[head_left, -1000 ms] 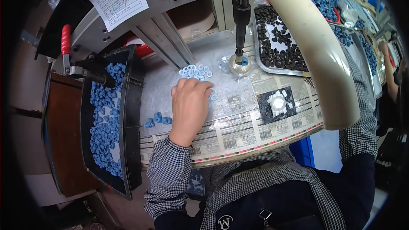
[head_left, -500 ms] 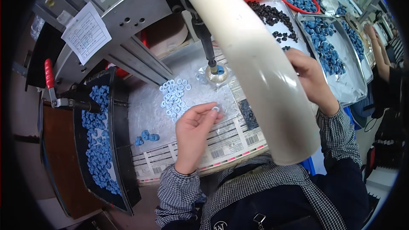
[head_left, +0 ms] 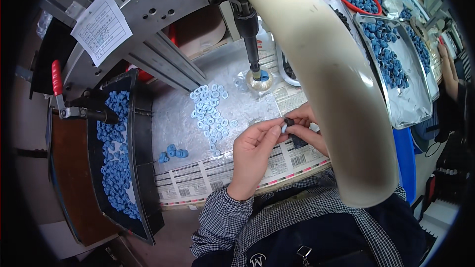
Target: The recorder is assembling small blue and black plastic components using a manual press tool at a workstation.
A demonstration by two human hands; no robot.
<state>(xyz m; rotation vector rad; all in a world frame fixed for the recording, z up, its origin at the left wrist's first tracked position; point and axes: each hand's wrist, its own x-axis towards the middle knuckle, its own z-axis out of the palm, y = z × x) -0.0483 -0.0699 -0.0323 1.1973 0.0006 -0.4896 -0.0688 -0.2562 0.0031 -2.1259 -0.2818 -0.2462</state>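
Note:
My left hand (head_left: 253, 154) pinches a small light-blue ring (head_left: 284, 128) between thumb and fingertips. Right against it, my right hand (head_left: 309, 127) grips a small black part (head_left: 289, 121); the ring and the part meet or nearly touch. A pale curved tube hides the rest of my right hand and its forearm. Loose light-blue rings (head_left: 210, 109) lie scattered on the plastic-covered table to the left of my hands. Beyond them a dark press rod (head_left: 253, 44) points down at a round pale holder (head_left: 261, 85) with a blue part in it.
The wide pale tube (head_left: 341, 84) hangs in front of me. At left, a black bin (head_left: 143, 168) holds many blue parts; several blue pieces (head_left: 171, 153) lie beside it. A red-handled clamp (head_left: 57, 79) stands farther left. Trays (head_left: 402, 104) of blue parts stand at right, with another person's arm beyond.
My right hand has come in from the black parts at right and now holds one against the ring. My left hand has shifted right, and the whole view has moved slightly.

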